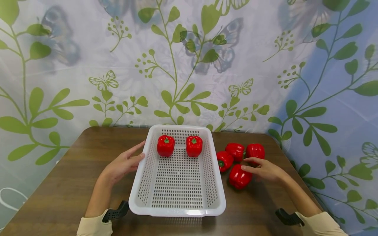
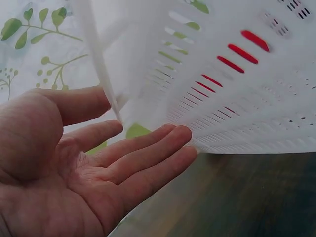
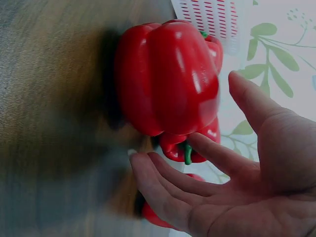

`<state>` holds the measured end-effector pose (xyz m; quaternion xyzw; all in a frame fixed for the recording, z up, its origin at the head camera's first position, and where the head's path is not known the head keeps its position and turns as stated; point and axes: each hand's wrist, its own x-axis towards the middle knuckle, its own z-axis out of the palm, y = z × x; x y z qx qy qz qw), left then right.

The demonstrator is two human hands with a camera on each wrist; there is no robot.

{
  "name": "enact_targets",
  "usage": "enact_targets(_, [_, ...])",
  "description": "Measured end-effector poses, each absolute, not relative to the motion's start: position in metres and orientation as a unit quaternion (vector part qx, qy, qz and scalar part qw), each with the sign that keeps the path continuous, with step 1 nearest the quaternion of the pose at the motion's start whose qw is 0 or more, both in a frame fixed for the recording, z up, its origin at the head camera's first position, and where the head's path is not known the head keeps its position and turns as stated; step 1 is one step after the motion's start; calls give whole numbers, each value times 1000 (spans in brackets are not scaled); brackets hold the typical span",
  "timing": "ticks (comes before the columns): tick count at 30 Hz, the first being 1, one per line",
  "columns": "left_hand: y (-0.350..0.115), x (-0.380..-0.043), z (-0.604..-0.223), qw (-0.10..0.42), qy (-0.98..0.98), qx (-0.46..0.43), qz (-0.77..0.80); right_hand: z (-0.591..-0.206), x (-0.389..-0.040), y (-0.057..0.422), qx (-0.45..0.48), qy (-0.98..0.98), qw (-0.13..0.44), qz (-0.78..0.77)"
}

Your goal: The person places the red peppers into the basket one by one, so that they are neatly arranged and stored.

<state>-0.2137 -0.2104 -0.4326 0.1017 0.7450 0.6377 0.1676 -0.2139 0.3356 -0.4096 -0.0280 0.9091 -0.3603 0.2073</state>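
A white perforated plastic basket (image 1: 177, 212) stands on the table with two red bell peppers inside, one pepper (image 1: 166, 146) at the far left and one pepper (image 1: 194, 146) at the far right. My left hand (image 1: 122, 165) is at the basket's left side, fingers extended, fingertips right at its outer wall (image 2: 222, 108). To the right of the basket, my right hand (image 1: 265, 170) reaches with spread fingers around the nearest loose bell pepper (image 1: 240, 177). In the right wrist view this pepper (image 3: 168, 79) lies on its side, between thumb and fingers without being gripped.
Other loose red bell peppers lie close by: one (image 1: 225, 161) beside the basket's right wall, one (image 1: 235, 151) behind it, and one (image 1: 255, 152) beyond my right hand. A patterned curtain (image 1: 189, 65) hangs behind the brown wooden table (image 1: 71, 183).
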Motion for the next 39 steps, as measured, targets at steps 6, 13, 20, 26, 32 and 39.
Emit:
enact_targets(6, [-210,-214,-431,167,743,106,639,-413,-212,335,-17,870,259,-420])
enact_targets(13, [-213,-214,-436,165,752,115,628,-413,-214,335,-5,861,282,-423])
enact_targets(20, [-216,-218,-437,175,746,134,628,-417,-213,341,-7,841,297,-452])
enact_targets(26, [-216,-220,-436,182,741,147,629,-416,-212,342,-5,836,302,-459])
enact_targets(32, [-215,-220,-434,187,741,150,627,-416,-211,342,-1,835,303,-460])
enact_targets(39, [-216,-220,-432,192,742,152,625,-417,-210,341,5,832,300,-467])
